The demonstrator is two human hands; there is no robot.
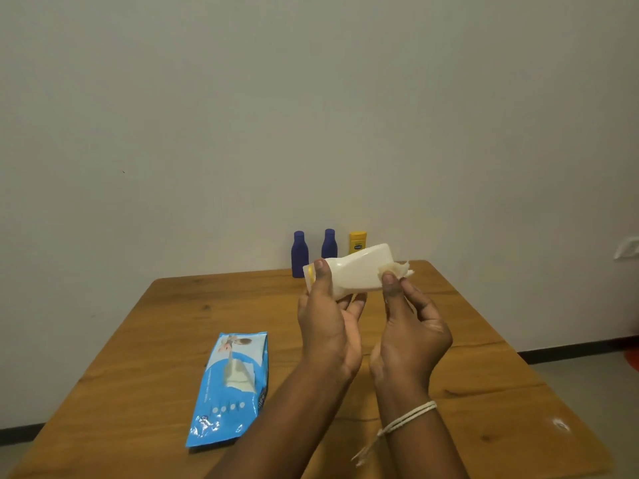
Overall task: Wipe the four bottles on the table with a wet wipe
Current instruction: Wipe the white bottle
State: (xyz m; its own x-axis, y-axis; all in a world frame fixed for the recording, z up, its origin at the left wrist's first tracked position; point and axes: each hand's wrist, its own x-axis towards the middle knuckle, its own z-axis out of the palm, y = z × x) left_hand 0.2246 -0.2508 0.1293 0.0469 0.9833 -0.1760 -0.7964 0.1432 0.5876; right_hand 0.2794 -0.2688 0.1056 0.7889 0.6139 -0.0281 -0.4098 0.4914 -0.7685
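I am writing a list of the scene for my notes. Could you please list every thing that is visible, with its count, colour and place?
White bottle: 1, white with a yellow part at its left end, held on its side above the table.
Wet wipe: 1, white, pressed on the right end of the white bottle.
Blue bottles: 2, dark blue, upright at the far edge of the table.
Yellow bottle: 1, yellow, upright right of the blue bottles.
Wipes pack: 1, light blue, flat on the table at the left, a wipe sticking out.
Table: 1, brown wood.
Wall: 1, pale grey.
Left hand: 1, holds the white bottle.
Right hand: 1, pinches the wet wipe; a white string round the wrist.
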